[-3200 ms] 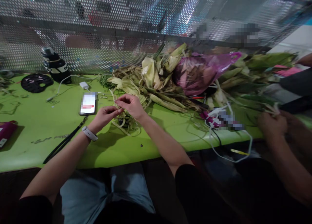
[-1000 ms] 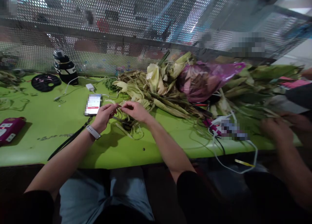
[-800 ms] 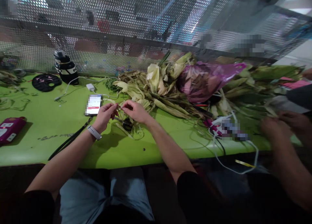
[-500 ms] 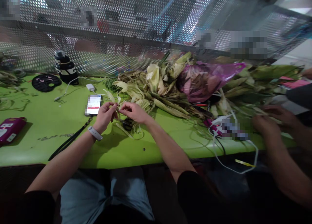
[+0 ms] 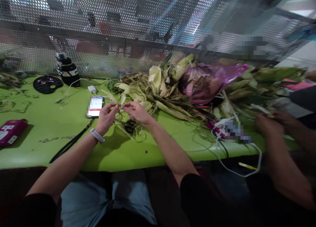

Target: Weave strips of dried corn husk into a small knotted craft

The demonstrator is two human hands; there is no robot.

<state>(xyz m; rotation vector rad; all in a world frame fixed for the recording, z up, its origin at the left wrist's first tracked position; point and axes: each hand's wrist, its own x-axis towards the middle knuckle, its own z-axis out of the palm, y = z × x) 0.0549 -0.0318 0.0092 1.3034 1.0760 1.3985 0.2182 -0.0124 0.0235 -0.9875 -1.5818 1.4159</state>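
My left hand (image 5: 107, 115) and my right hand (image 5: 136, 111) meet over the green table, thumb and fingers pinched close together. Between their fingertips is a pale corn husk (image 5: 123, 98), its upper end standing out above them. What lies right at the fingertips is too small to make out fully. Below my right hand rest scissors (image 5: 130, 125) with dark handles, partly covered by thin husk strips (image 5: 133, 137). A phone (image 5: 95, 105) with a lit screen lies just left of my left hand.
Behind my right hand spreads a heap of dried corn husks (image 5: 172, 105), with a pink plastic bag (image 5: 197, 85) on it. A black bottle (image 5: 67, 70), black palette-like disc (image 5: 48, 84) and magenta power strip (image 5: 12, 132) stand left. Another person's hands (image 5: 270, 123) work at right.
My hands have drawn slightly apart at the fingertips, and the husk's upper end stands straighter. The scissors show more. At right, the other person's hands have shifted with a pale strip.
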